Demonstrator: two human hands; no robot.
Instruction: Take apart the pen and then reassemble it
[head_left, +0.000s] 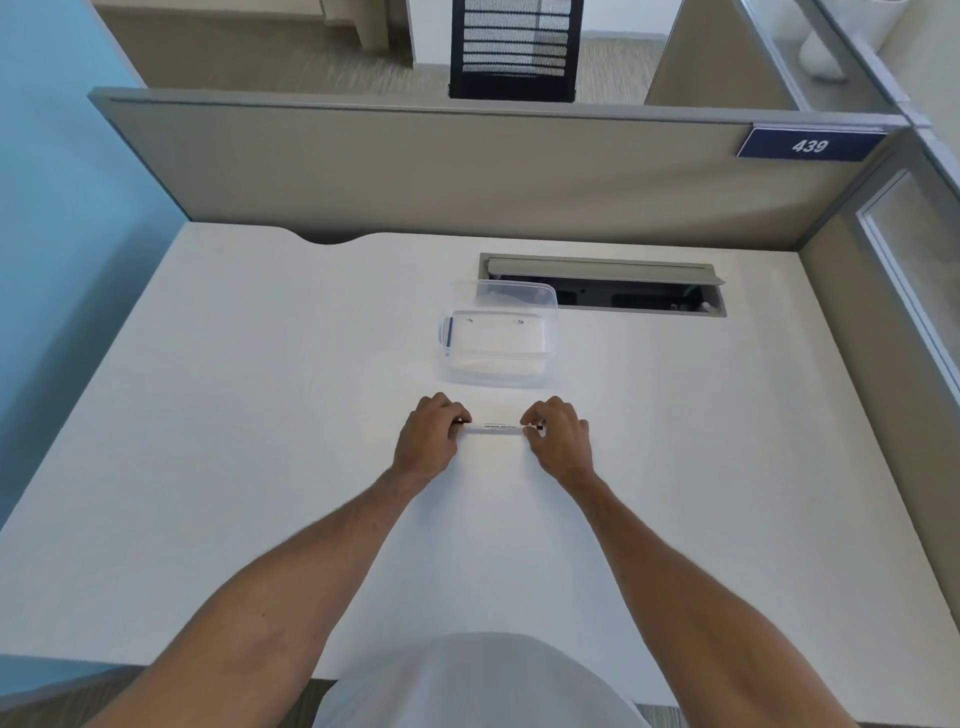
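A slim white pen (496, 427) with dark print on its barrel lies level, just above the white desk (260, 415), held between both hands. My left hand (428, 436) pinches its left end, where a dark tip peeks out. My right hand (558, 439) pinches its right end, and a small dark bit shows past the fingers. Only the middle of the barrel is visible; both ends are hidden by fingers.
A clear plastic box (496, 338) stands just beyond the hands, a few small parts lying inside. Behind it an open cable slot (602, 286) cuts into the desk. Grey partition walls (415, 166) close off the back and right side.
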